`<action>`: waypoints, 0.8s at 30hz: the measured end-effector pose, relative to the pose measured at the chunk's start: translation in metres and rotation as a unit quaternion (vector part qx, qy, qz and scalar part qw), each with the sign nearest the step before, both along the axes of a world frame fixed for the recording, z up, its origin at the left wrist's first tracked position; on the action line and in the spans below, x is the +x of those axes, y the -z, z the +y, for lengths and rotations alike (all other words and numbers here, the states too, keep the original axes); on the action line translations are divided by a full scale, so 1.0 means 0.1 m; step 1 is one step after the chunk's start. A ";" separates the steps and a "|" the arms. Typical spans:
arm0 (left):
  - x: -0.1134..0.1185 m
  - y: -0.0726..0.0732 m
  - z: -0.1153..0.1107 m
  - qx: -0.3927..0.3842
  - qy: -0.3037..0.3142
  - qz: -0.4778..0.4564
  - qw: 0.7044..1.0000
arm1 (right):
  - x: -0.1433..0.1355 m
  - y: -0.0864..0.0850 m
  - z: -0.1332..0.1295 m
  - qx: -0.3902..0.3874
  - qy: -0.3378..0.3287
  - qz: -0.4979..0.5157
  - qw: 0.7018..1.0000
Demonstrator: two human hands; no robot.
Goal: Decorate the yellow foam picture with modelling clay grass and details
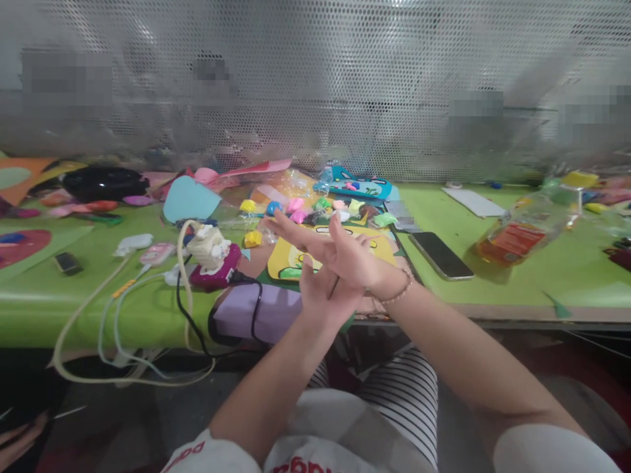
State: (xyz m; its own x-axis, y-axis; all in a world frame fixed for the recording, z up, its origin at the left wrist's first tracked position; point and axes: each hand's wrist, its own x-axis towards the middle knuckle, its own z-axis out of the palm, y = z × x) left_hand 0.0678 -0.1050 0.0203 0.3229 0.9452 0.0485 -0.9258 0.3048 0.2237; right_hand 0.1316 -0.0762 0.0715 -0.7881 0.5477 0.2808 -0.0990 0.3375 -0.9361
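My right hand (348,255), with a beaded bracelet on its wrist, lies across my left hand (323,289), palm against palm. The fingers of both are mostly straight. From between the palms pokes a thin dark strand (334,287) that looks like modelling clay; the rest is hidden. Below and behind the hands lies a yellow picture board (286,258) with green and white shapes. Beyond it sit several small clay lumps: a yellow one (253,238), a blue one (274,208), a pink one (297,210) and a light green one (384,219).
To the left, a purple power strip (215,270) bears plugs and tangled cables beside a lilac box (259,309). On the right lie a phone (440,255) and a tilted bottle (517,233) of orange liquid. A perforated metal screen (315,85) closes off the green table's back.
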 end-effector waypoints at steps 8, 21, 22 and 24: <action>-0.01 -0.04 0.01 -0.048 -0.018 -0.038 0.998 | 0.12 -0.13 0.24 0.014 0.024 0.017 0.999; -0.06 0.05 0.07 -0.003 0.001 -0.030 1.000 | 0.08 0.05 0.09 0.002 -0.019 -0.034 0.999; -0.06 0.06 0.07 -0.003 -0.002 -0.027 1.000 | 0.08 0.04 0.08 -0.001 -0.023 -0.032 0.999; -0.06 0.05 0.06 0.001 -0.007 -0.019 1.000 | 0.08 0.04 0.06 0.000 -0.022 -0.035 0.999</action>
